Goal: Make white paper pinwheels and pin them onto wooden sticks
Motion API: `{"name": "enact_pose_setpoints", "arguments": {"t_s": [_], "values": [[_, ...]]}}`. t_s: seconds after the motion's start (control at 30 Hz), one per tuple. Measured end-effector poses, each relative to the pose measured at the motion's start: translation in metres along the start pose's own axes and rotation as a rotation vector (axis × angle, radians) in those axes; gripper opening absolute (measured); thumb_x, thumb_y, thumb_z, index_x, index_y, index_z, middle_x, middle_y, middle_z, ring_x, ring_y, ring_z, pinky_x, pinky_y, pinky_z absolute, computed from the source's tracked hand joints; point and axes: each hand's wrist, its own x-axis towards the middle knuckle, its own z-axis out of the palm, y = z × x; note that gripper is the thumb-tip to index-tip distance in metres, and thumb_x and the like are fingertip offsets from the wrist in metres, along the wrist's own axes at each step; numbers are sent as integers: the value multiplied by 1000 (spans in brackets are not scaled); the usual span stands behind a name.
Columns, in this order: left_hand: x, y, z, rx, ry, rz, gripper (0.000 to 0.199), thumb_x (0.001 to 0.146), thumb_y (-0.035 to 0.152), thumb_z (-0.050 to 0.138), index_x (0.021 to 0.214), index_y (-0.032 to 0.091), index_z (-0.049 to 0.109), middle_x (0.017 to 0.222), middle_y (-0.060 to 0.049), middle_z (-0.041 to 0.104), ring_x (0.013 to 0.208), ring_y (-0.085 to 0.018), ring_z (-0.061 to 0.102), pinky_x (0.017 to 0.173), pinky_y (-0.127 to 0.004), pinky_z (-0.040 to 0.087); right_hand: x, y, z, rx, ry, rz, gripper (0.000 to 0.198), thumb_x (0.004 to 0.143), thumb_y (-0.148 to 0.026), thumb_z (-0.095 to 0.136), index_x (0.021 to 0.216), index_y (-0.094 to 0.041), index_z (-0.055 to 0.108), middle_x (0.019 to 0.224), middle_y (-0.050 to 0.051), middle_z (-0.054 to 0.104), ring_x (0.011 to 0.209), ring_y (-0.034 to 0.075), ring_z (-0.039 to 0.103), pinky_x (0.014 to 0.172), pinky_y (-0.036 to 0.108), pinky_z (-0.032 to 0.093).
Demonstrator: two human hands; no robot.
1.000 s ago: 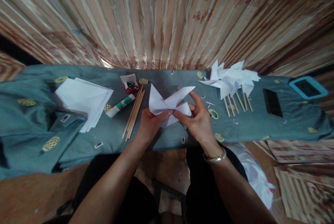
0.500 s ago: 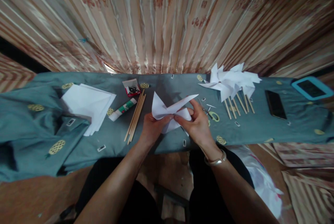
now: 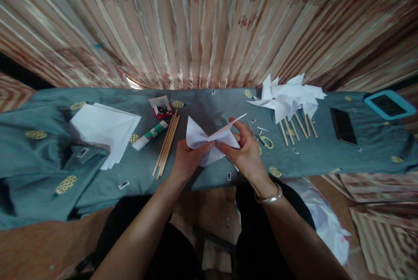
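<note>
A white paper pinwheel [image 3: 225, 134], its corners bent in toward the middle, is held above the table between both hands. My left hand [image 3: 189, 157] pinches its left side, with the thumb at the centre. From the right, my right hand [image 3: 243, 151] grips it, thumb also near the centre and a fingertip behind the raised right point. The fingers under the paper are hidden. Left of my left hand lie several wooden sticks [image 3: 167, 145], a glue tube [image 3: 150, 135] and a small open box of dark pins [image 3: 160, 108]. Green-handled scissors [image 3: 266, 141] lie beyond my right hand.
White paper sheets [image 3: 101, 127] are stacked at the left. Several pinwheels on sticks [image 3: 290, 97] lie together at the right, near a black phone [image 3: 343, 126] and a blue-framed tablet [image 3: 390, 105]. A striped curtain [image 3: 202, 32] hangs behind the cloth-covered table [image 3: 209, 101].
The view has shifted slightly, so everything sits a little further left in it. Both hands keep their hold on the paper pinwheel, with hardly any change in its shape.
</note>
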Motion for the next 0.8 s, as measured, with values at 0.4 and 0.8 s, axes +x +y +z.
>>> {"name": "enact_pose_setpoints", "arguments": {"t_s": [0.4, 0.8], "values": [[0, 4, 0, 3, 3, -17, 32, 46, 32, 92, 64, 14, 74, 64, -2, 71, 58, -14, 62, 59, -26, 50, 1, -1, -2, -10, -30, 19, 75, 62, -34, 84, 129, -26, 50, 78, -3, 74, 66, 20, 69, 62, 33, 58], [0, 6, -1, 21, -25, -21, 29, 47, 32, 90, 66, 14, 76, 67, -4, 74, 61, -17, 65, 63, -28, 53, 1, -1, 2, 93, -19, 55, 74, 57, -28, 86, 122, -23, 52, 78, -4, 77, 69, 19, 71, 67, 32, 59]]}}
